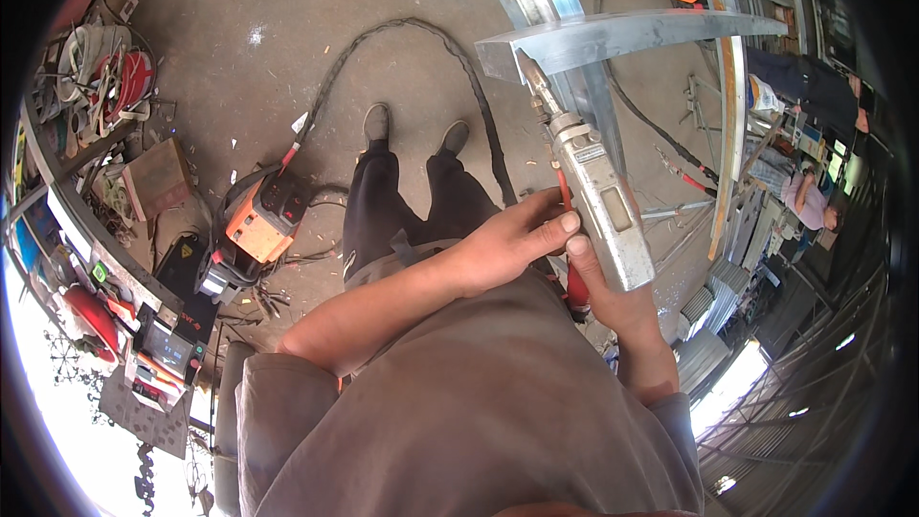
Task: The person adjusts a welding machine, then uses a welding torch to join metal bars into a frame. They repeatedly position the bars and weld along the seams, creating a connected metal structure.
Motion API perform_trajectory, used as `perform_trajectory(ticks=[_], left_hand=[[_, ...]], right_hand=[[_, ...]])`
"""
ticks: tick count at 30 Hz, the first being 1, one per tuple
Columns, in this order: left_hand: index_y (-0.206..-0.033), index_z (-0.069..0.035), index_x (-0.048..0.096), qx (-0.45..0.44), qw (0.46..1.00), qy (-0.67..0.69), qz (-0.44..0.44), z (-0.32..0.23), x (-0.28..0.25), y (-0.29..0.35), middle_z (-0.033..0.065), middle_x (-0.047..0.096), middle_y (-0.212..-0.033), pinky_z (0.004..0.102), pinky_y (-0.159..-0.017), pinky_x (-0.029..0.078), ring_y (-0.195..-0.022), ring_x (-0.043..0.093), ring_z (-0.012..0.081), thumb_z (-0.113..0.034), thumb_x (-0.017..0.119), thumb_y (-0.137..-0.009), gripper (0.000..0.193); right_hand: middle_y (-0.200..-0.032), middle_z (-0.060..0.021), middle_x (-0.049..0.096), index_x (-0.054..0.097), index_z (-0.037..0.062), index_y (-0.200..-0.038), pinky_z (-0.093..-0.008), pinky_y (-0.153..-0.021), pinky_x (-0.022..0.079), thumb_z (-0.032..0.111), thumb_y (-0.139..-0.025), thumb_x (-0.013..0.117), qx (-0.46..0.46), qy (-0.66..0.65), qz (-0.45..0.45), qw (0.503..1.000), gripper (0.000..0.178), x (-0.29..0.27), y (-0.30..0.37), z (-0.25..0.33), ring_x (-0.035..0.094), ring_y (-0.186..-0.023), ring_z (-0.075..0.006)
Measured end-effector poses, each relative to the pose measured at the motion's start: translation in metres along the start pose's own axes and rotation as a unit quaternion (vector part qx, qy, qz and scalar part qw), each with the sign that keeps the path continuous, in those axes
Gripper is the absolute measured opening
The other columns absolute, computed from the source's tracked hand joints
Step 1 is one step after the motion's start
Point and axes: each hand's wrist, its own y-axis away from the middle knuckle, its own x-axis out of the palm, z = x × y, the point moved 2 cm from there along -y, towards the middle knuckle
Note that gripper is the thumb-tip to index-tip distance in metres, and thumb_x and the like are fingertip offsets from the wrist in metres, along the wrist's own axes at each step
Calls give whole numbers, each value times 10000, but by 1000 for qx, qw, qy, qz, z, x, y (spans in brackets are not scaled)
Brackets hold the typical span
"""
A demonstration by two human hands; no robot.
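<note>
Right hand (617,299) has the silver tool (599,193) from below, fingers mostly hidden under it. Left hand (525,232) sits half-curled at its left side; can't tell if gripping. Tip overlaps the metal beam's (637,37) near end, contact unclear.

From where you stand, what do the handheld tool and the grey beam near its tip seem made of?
Handheld tool: probably metal, dull silver, judging by its scuffs and faint shine.
Grey beam: likely smooth metal, showing streaky sheen; steel or aluminium is unclear.
</note>
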Motion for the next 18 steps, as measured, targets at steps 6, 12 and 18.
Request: perform_trajectory(ticks=[6,12,18], left_hand=[[-1571,81,331,-17,1000,-18,-7,2,-4,1,252,498,-1505,417,-1164,417,-1397,505,314,-619,556,-1038,908],[-1533,100,389,2,999,-35,-19,2,-4,-1,260,496,-1478,418,-1159,417,-1384,507,312,-601,551,-1048,867],[-1509,102,431,10,993,-107,-37,0,-8,0,253,493,-1454,404,-1122,434,-1332,526,298,-570,533,-1068,811]], right_hand=[[-1415,-189,590,436,-9,-1530,-399,-999,527,326,-1021,697,0,-13,1,1000,663,4,0,-1,629,-1263,-298],[-1422,-190,587,449,1,-1525,-402,-995,527,344,-1022,695,-2,-2,-4,1000,657,2,-2,-1,631,-1261,-308],[-1406,-187,595,442,1,-1529,-396,-983,531,349,-1023,694,-8,9,-6,1000,664,5,-3,1,637,-1244,-296]])
